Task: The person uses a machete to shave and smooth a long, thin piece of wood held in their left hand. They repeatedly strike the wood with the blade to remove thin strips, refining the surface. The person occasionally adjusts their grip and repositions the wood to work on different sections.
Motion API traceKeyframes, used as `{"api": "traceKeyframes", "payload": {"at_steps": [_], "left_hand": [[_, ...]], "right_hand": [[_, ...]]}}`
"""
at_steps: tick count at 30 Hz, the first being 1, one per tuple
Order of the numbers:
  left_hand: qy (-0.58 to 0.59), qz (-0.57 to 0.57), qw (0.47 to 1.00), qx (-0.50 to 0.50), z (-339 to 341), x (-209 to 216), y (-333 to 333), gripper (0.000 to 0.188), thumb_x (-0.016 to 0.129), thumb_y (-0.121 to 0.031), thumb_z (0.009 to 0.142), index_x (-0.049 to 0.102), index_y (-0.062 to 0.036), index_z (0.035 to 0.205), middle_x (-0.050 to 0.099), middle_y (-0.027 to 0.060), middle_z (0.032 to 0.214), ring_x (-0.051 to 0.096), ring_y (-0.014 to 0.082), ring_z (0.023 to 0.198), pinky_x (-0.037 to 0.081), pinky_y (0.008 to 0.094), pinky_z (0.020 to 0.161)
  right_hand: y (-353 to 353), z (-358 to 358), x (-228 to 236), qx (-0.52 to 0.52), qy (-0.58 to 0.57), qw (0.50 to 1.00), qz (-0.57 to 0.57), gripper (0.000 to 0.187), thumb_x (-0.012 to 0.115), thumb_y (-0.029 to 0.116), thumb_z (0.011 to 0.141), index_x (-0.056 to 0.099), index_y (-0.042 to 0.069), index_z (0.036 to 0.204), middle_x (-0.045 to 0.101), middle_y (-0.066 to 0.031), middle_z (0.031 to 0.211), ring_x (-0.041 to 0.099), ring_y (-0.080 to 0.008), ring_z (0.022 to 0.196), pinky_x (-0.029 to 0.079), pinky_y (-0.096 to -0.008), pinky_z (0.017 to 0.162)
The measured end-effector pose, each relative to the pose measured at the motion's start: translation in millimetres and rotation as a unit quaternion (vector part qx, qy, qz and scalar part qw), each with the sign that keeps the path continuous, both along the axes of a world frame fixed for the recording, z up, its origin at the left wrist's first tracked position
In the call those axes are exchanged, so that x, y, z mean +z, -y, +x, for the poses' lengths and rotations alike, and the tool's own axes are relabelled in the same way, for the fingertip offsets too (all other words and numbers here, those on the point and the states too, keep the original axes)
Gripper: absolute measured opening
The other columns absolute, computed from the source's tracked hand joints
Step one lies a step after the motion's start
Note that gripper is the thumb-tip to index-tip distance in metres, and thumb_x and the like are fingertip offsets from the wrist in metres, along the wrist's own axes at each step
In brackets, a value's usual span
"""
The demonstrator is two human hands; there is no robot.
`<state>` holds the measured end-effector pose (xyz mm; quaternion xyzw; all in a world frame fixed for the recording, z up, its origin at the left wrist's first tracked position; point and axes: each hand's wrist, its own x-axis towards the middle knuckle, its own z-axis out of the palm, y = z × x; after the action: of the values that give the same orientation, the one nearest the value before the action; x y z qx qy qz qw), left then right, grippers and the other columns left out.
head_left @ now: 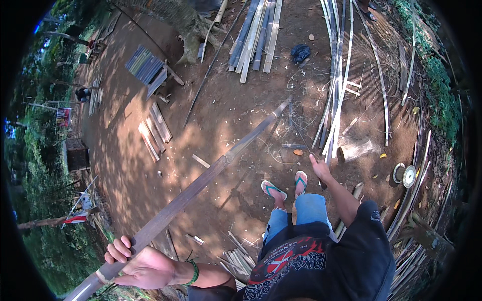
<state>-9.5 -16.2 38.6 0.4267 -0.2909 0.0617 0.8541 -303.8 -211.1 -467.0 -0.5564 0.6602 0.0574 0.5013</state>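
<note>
A long brown bamboo slat (191, 193) runs slantwise from the lower left up to a pale, narrow far end. Wrapped around its near part is my left hand (143, 266), with a green band on the wrist. My right hand (321, 170) is closed on the handle of a long thin blade, which looks like a machete (302, 135). The blade points up and away, its tip close to the slat's far end; whether they touch I cannot tell. My sandalled feet stand on the dirt between the two hands.
Bamboo slats (256, 37) lie at the far middle, and long strips (339, 75) stretch along the right. A short log (355, 149) and a round reel (409, 175) are right of my feet. A small bamboo-topped bench (144, 65) stands far left, near a tree trunk (183, 22).
</note>
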Motion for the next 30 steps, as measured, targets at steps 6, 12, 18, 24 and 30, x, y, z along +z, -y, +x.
{"api": "traceKeyframes", "payload": {"at_steps": [6,12,18,24,30], "left_hand": [[0.096,-0.021,0.983,-0.153,50,-10,2,0.046,0.064,-0.052,0.092,0.042,-0.012,0.09,0.041,0.0005,0.082,0.046,0.0174,0.082,0.042,0.0329,0.08],[0.127,-0.004,0.891,-0.436,92,-3,8,0.043,0.066,-0.049,0.091,0.042,-0.0129,0.087,0.064,0.0017,0.066,0.061,0.0115,0.057,0.044,0.0214,0.052],[0.084,-0.034,0.984,-0.153,62,-27,16,0.055,0.035,-0.064,0.098,0.042,-0.0109,0.084,0.029,-0.0026,0.055,0.029,0.0086,0.041,0.023,0.0236,0.041],[0.078,-0.043,0.986,-0.143,73,-38,-5,0.057,0.035,-0.065,0.098,0.042,-0.0108,0.081,0.032,-0.0025,0.054,0.03,0.008,0.041,0.022,0.0216,0.041],[0.05,-0.04,0.987,-0.147,93,-50,-21,0.057,0.037,-0.065,0.097,0.042,-0.0108,0.078,0.03,-0.0029,0.054,0.028,0.008,0.042,0.021,0.0221,0.042]], "right_hand": [[-66,2,32,-0.023,0.065,0.998,0.005,0.081,0.038,0.066,0.096,0.07,-0.008,0.087,0.068,-0.0294,0.079,0.069,-0.0427,0.083,0.05,-0.0479,0.081],[-81,80,136,-0.01,0.201,0.975,-0.091,0.063,0.046,0.054,0.098,0.069,-0.003,0.084,0.068,-0.0249,0.075,0.068,-0.0404,0.079,0.049,-0.0487,0.073],[-94,178,271,0.115,0.421,0.891,-0.124,0.052,0.051,0.045,0.099,0.067,-0.004,0.091,0.063,-0.0252,0.069,0.064,-0.043,0.067,0.048,-0.0478,0.065],[-80,195,250,0.189,0.339,0.912,-0.13,0.058,0.048,0.049,0.099,0.066,-0.005,0.086,0.061,-0.0266,0.068,0.064,-0.0432,0.068,0.049,-0.0495,0.067],[-82,204,213,0.101,0.227,0.96,-0.13,0.063,0.047,0.053,0.099,0.066,-0.005,0.082,0.061,-0.0275,0.066,0.064,-0.0424,0.069,0.048,-0.0486,0.067]]}}
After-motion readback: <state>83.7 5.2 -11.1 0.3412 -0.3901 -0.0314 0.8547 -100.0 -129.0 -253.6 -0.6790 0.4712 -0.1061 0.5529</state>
